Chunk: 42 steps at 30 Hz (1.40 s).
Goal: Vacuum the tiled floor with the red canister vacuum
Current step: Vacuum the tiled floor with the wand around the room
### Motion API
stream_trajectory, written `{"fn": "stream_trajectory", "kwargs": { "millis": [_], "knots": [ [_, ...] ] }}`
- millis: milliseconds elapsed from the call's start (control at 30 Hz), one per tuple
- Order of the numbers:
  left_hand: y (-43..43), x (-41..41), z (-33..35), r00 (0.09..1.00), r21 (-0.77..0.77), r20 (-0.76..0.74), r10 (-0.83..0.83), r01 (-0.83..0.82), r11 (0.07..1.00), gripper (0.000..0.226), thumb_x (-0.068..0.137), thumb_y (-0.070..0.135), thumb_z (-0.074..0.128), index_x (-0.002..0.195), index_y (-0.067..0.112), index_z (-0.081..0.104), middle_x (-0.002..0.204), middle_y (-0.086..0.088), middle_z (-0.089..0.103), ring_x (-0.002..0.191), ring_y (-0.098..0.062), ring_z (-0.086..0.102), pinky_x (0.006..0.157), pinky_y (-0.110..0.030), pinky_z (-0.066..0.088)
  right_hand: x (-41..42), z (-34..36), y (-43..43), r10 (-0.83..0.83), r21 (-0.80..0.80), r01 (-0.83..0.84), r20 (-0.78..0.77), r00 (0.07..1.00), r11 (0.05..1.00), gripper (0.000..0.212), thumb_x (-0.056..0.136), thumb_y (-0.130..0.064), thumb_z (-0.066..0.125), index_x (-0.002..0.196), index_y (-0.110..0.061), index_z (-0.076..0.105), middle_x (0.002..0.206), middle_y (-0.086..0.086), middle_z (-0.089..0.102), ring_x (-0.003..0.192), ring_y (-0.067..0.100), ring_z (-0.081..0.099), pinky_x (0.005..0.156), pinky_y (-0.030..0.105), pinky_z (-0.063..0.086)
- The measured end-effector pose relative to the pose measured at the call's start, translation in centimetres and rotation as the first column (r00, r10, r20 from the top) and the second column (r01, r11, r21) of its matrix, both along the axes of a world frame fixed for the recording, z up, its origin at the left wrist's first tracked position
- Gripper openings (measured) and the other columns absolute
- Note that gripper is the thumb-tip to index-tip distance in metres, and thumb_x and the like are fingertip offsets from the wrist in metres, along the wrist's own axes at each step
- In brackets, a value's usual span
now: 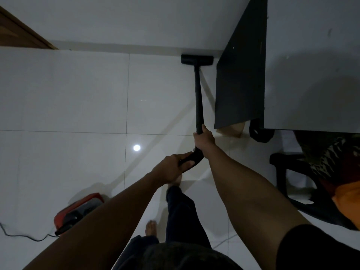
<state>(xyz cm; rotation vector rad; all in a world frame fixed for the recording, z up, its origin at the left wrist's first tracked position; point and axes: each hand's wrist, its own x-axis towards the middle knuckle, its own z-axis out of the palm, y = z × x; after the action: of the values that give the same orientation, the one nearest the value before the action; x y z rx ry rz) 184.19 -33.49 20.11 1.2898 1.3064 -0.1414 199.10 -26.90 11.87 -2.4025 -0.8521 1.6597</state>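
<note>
A black vacuum wand (198, 94) runs from my hands out to its floor head (197, 59), which lies flat on the white tiled floor (78, 98) against the base of the far wall. My right hand (204, 139) grips the lower end of the wand. My left hand (171, 166) grips the curved black handle (190, 159) just behind it. The red canister vacuum (78, 211) stands on the tiles at the lower left, partly hidden by my left forearm.
A dark desk side panel (241, 75) stands just right of the wand, under a pale desktop (311, 65). A black chair (292, 172) with draped cloth sits at right. A power cord (19, 235) trails from the canister. A wooden door (17, 34) is upper left.
</note>
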Motion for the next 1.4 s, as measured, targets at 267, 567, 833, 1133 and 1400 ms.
{"fn": "stream_trajectory", "kwargs": {
  "millis": [267, 567, 833, 1133, 1400],
  "knots": [
    [-4.3, -2.3, 0.4, 0.999, -0.014, -0.015, -0.047, 0.046, 0.999, 0.048, 0.103, 0.048, 0.047, 0.149, 0.036, 0.044, 0.098, 0.001, 0.069, 0.068, -0.003, 0.059, 0.068, -0.022, 0.048, -1.9, 1.4, -5.5, -0.073, 0.042, 0.073, 0.001, 0.997, 0.996, 0.061, 0.102, -0.031, 0.051, 0.158, -0.036, 0.026, 0.139, 0.008, 0.057, 0.101, 0.025, 0.063, 0.089, 0.039, 0.057],
    [-14.1, -4.3, 1.8, 0.984, 0.045, 0.019, -0.175, 0.174, 0.984, 0.052, 0.103, 0.052, 0.043, 0.152, 0.035, 0.04, 0.117, -0.012, 0.062, 0.1, -0.02, 0.061, 0.085, -0.029, 0.046, -3.0, 3.4, -16.1, -0.115, 0.018, 0.115, -0.001, 0.993, 0.993, 0.06, 0.101, -0.031, 0.053, 0.156, -0.037, 0.032, 0.13, 0.008, 0.062, 0.103, 0.029, 0.064, 0.088, 0.041, 0.058],
    [-24.7, -7.7, 5.6, 0.969, 0.142, 0.06, -0.24, 0.23, 0.963, 0.048, 0.106, 0.043, 0.044, 0.152, 0.031, 0.043, 0.115, -0.015, 0.067, 0.102, -0.028, 0.065, 0.078, -0.023, 0.048, -5.6, 6.0, -27.8, -0.182, 0.008, 0.183, -0.059, 0.982, 0.983, 0.06, 0.1, -0.03, 0.054, 0.156, -0.035, 0.032, 0.125, 0.009, 0.063, 0.105, 0.03, 0.063, 0.091, 0.042, 0.057],
    [-36.8, -10.8, 7.2, 0.967, 0.149, 0.084, -0.241, 0.227, 0.962, 0.046, 0.102, 0.05, 0.049, 0.146, 0.038, 0.05, 0.106, 0.003, 0.07, 0.085, -0.01, 0.063, 0.069, -0.011, 0.041, -7.8, 8.6, -40.6, -0.293, -0.019, 0.293, -0.116, 0.949, 0.956, 0.055, 0.101, -0.022, 0.053, 0.154, -0.026, 0.038, 0.101, 0.005, 0.063, 0.085, 0.022, 0.062, 0.072, 0.034, 0.056],
    [-45.1, -11.1, 7.0, 0.969, 0.124, 0.121, -0.216, 0.201, 0.972, 0.052, 0.097, 0.062, 0.047, 0.145, 0.043, 0.049, 0.118, 0.007, 0.072, 0.094, -0.009, 0.068, 0.091, -0.033, 0.055, -8.2, 9.0, -48.7, -0.275, 0.005, 0.275, -0.006, 0.961, 0.961, 0.06, 0.099, -0.026, 0.056, 0.155, -0.03, 0.035, 0.121, 0.012, 0.064, 0.103, 0.032, 0.065, 0.089, 0.043, 0.058]
  ]
}}
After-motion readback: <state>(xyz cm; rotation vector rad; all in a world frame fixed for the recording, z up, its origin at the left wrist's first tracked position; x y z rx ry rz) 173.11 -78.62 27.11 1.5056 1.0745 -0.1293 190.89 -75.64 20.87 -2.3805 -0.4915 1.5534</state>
